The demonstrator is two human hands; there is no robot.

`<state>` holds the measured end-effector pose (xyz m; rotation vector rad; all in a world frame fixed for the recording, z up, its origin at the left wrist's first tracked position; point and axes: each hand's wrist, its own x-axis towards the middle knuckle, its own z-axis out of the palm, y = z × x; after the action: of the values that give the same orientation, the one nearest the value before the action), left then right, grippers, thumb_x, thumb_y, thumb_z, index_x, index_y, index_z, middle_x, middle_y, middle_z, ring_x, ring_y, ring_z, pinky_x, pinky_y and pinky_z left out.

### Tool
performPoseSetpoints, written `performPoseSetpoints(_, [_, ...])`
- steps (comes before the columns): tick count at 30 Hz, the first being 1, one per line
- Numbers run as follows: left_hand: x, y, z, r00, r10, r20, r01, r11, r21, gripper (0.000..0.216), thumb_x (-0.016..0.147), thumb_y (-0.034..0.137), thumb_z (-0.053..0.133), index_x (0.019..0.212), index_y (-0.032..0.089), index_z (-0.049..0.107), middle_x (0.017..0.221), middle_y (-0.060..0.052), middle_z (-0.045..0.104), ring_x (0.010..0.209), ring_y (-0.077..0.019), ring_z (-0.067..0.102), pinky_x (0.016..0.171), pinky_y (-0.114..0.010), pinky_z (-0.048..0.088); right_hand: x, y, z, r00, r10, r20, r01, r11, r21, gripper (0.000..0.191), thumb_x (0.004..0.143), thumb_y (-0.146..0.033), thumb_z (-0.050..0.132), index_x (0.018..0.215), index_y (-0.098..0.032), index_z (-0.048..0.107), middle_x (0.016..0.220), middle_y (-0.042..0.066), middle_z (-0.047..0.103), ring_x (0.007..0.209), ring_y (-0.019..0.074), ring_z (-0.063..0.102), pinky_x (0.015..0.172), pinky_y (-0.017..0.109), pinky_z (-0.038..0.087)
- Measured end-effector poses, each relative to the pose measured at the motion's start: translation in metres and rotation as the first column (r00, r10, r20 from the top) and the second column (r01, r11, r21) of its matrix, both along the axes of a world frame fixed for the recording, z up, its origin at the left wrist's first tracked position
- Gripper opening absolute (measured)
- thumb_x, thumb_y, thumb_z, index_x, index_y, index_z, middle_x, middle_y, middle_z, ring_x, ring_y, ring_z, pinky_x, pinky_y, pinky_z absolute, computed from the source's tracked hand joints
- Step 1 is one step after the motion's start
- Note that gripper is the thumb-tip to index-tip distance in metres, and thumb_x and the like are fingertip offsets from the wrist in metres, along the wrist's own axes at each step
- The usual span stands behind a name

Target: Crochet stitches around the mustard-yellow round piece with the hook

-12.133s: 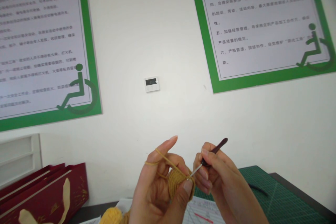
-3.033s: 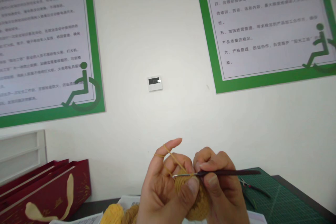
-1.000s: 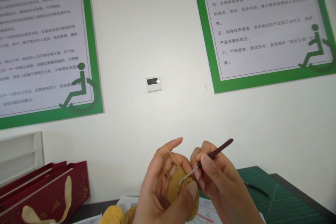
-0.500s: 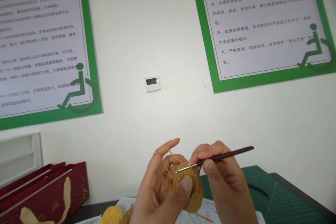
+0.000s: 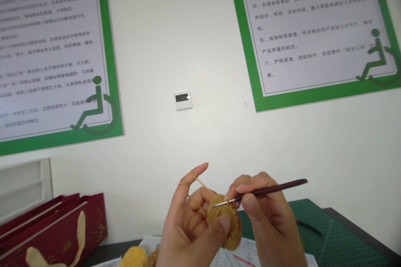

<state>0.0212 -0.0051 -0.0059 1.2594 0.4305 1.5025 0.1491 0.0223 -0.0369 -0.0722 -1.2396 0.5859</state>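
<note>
My left hand (image 5: 194, 217) pinches a round tan crochet piece (image 5: 233, 233), thumb across its front. Its index finger points up with tan yarn (image 5: 199, 182) looped around it, and the strand runs down to the top of the piece. In my right hand (image 5: 269, 212) is a crochet hook (image 5: 272, 187) with a dark red handle, gripped like a pen. The hook's silver shaft lies across the upper face of the piece, its tip pointing left. Whether a loop sits on the hook is too small to tell.
Yellow yarn (image 5: 134, 256) and a brown ball (image 5: 152, 257) lie at the lower left, by dark red gift bags (image 5: 90, 221). Printed papers (image 5: 247, 248) lie beneath my hands. A green cutting mat (image 5: 341, 238) is on the right, with a dark curved item (image 5: 308, 227).
Both hands have shifted slightly apart. The crochet piece has tilted so its face and edge show differently, and the hook has moved a little right and down with my right hand.
</note>
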Motion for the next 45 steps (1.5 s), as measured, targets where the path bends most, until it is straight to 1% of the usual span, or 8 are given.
performPoseSetpoints(7, [0.002,-0.002,0.001,0.999,0.052,-0.009,-0.052,0.999,0.01,0.075,0.071,0.013,0.088,0.137,0.026,0.056,0.07,0.004,0.062,0.062,-0.0124,0.059,0.058,-0.025,0.047,-0.004,0.0,-0.003,0.997,-0.006,-0.079,-0.001,0.996,-0.086,0.009,0.101,-0.033,0.061,0.097,-0.029,0.068,0.087,-0.004,0.07,0.079,0.0093,0.066,0.07,0.018,0.054])
performPoseSetpoints(25, [0.002,-0.005,0.004,0.996,0.083,0.04,-0.085,0.995,0.056,0.115,0.068,0.004,0.085,0.159,0.03,0.02,0.069,0.005,0.066,0.061,-0.0144,0.057,0.061,-0.03,0.052,0.01,0.002,0.004,0.986,0.137,0.097,-0.127,0.987,-0.099,0.004,0.093,-0.031,0.073,0.091,-0.029,0.07,0.086,-0.002,0.067,0.08,0.0127,0.061,0.072,0.025,0.046])
performPoseSetpoints(32, [0.0,-0.004,0.004,0.999,0.023,0.033,-0.023,0.999,0.027,0.123,0.065,0.007,0.088,0.161,0.029,0.015,0.072,0.003,0.068,0.062,-0.0164,0.059,0.06,-0.031,0.051,0.016,0.001,0.008,0.847,0.53,0.023,-0.51,0.825,-0.243,0.022,0.086,-0.04,0.08,0.08,-0.023,0.067,0.081,-0.001,0.063,0.072,0.0119,0.052,0.069,0.025,0.04])
performPoseSetpoints(35, [-0.001,-0.004,0.004,0.999,0.021,0.032,-0.021,1.0,0.012,0.122,0.065,0.008,0.089,0.161,0.029,0.017,0.072,0.002,0.068,0.063,-0.0165,0.06,0.061,-0.031,0.051,0.009,0.001,0.007,0.83,0.557,-0.037,-0.543,0.791,-0.283,0.024,0.085,-0.041,0.08,0.08,-0.023,0.066,0.08,-0.002,0.061,0.073,0.0123,0.051,0.07,0.025,0.041])
performPoseSetpoints(38, [0.001,-0.006,0.005,0.998,0.049,0.037,-0.05,0.998,0.034,0.117,0.068,0.009,0.088,0.159,0.033,0.02,0.071,0.003,0.068,0.061,-0.0148,0.059,0.06,-0.028,0.05,0.003,0.002,0.002,0.918,0.396,-0.037,-0.394,0.895,-0.207,0.016,0.089,-0.04,0.076,0.085,-0.026,0.069,0.081,-0.002,0.061,0.074,0.0122,0.054,0.068,0.025,0.044])
performPoseSetpoints(41, [0.005,-0.01,0.005,0.996,0.075,0.055,-0.077,0.996,0.041,0.114,0.069,0.009,0.087,0.158,0.038,0.022,0.07,0.004,0.068,0.059,-0.0139,0.058,0.058,-0.027,0.05,0.006,0.002,-0.007,0.998,-0.002,0.06,-0.001,0.998,0.057,0.01,0.093,-0.024,0.071,0.099,-0.032,0.074,0.085,0.0,0.065,0.074,0.0152,0.06,0.063,0.028,0.049])
performPoseSetpoints(43, [0.007,-0.012,0.005,0.996,0.064,0.059,-0.065,0.997,0.029,0.116,0.069,0.006,0.086,0.159,0.037,0.02,0.07,0.004,0.069,0.059,-0.0147,0.059,0.056,-0.027,0.05,0.009,0.001,-0.014,0.925,-0.366,0.103,0.324,0.901,0.288,0.04,0.086,-0.007,0.072,0.116,-0.034,0.074,0.089,0.003,0.07,0.075,0.0189,0.064,0.06,0.032,0.052])
performPoseSetpoints(45, [0.008,-0.011,0.003,0.998,-0.011,0.064,0.012,1.0,-0.015,0.114,0.068,0.005,0.086,0.159,0.033,0.023,0.071,0.003,0.068,0.059,-0.0156,0.059,0.055,-0.028,0.05,0.01,-0.001,-0.02,0.78,-0.626,-0.022,0.583,0.713,0.39,0.06,0.077,0.001,0.077,0.123,-0.037,0.074,0.095,0.005,0.075,0.078,0.0239,0.067,0.065,0.04,0.056])
